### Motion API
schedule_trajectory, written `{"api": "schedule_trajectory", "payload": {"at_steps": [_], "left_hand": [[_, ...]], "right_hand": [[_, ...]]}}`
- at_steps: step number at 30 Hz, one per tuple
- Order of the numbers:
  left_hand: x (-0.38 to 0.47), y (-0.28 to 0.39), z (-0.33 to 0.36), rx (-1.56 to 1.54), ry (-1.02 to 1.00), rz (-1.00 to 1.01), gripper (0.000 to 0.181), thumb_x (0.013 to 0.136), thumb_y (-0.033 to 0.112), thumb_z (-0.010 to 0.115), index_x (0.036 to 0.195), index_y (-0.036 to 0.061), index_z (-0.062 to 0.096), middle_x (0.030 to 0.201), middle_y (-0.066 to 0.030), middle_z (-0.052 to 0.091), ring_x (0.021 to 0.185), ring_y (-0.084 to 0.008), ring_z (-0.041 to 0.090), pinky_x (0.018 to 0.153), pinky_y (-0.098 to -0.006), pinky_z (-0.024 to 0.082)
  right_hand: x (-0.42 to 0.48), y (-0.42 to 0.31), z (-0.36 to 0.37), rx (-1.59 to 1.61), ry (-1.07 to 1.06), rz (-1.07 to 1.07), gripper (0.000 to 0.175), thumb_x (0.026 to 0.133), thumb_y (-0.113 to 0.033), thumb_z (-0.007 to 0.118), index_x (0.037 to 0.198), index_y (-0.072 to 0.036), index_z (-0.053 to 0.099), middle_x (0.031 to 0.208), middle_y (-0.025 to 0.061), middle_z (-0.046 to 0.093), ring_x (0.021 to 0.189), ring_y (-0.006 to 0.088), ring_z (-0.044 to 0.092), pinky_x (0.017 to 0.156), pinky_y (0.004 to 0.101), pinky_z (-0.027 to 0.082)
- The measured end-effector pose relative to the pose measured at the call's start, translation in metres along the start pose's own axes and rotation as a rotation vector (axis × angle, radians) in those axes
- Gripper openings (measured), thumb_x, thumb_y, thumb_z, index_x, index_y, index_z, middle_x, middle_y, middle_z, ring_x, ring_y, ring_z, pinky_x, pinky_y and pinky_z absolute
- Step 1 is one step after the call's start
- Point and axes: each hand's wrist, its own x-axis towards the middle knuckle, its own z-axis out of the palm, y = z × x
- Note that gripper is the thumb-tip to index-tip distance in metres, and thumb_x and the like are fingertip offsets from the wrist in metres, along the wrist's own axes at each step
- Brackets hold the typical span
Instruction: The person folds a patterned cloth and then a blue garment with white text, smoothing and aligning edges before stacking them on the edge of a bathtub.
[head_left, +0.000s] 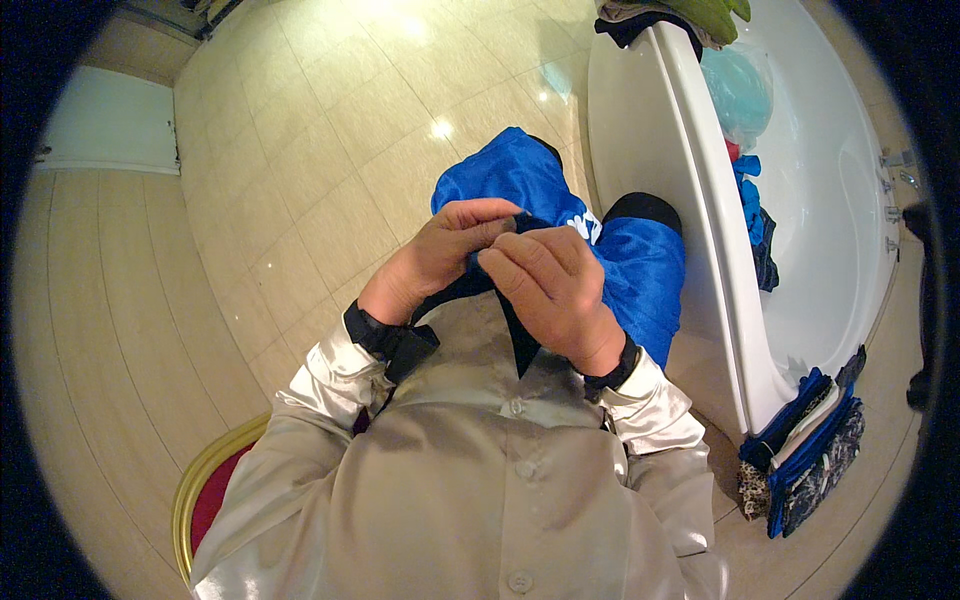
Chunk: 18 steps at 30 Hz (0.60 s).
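Observation:
Both hands meet above my lap on a piece of dark cloth (520, 341). My left hand (439, 251) pinches it between thumb and fingers. Curled over the same cloth from the other side is my right hand (551, 289), its fingertips touching or nearly touching the left thumb. A pointed end of the cloth hangs below the right hand, and a darker stretch runs under the left wrist. Most of the cloth is hidden by the fingers. Shiny blue fabric (645, 277) with a white print covers my legs just beyond the hands.
To the right stands a white bathtub (697, 172). A teal bundle in clear plastic (739, 94) and blue and dark clothes (752, 202) lie in it. Garments hang over its near corner (806, 442) and far rim (675, 19). I sit on a gold-framed red chair (214, 495).

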Motion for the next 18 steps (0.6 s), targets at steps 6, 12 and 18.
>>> {"api": "schedule_trajectory", "payload": {"at_steps": [6, 12, 18], "left_hand": [[-0.004, 0.008, -0.001, -0.055, 0.178, 0.097, 0.028, 0.106, 0.019, 0.067, 0.129, 0.0033, 0.071, 0.111, 0.0038, 0.069, 0.101, -0.0070, 0.063, 0.091, -0.0255, 0.051], [-0.012, 0.020, -0.003, 0.011, 0.219, 0.167, 0.031, 0.106, 0.020, 0.067, 0.132, 0.0037, 0.069, 0.114, 0.0003, 0.073, 0.102, -0.0099, 0.066, 0.093, -0.0279, 0.053], [-0.014, 0.025, -0.007, 0.208, 0.163, 0.194, 0.028, 0.107, 0.018, 0.065, 0.130, 0.0038, 0.070, 0.113, 0.0008, 0.073, 0.100, -0.0081, 0.065, 0.090, -0.0246, 0.051]], "right_hand": [[-0.004, -0.002, 0.002, 0.041, -0.015, 0.048, 0.029, 0.077, -0.009, 0.073, 0.106, -0.004, 0.072, 0.102, 0.0097, 0.071, 0.087, 0.0273, 0.069, 0.072, 0.0377, 0.057], [0.000, 0.005, -0.002, 0.130, 0.080, 0.224, 0.028, 0.080, 0.004, 0.079, 0.106, -0.003, 0.072, 0.099, 0.0126, 0.071, 0.082, 0.0300, 0.069, 0.067, 0.0369, 0.056], [0.001, 0.008, -0.005, 0.123, 0.118, 0.308, 0.022, 0.082, -0.001, 0.079, 0.102, -0.005, 0.073, 0.116, 0.0136, 0.070, 0.099, 0.0329, 0.069, 0.080, 0.0399, 0.056]]}}
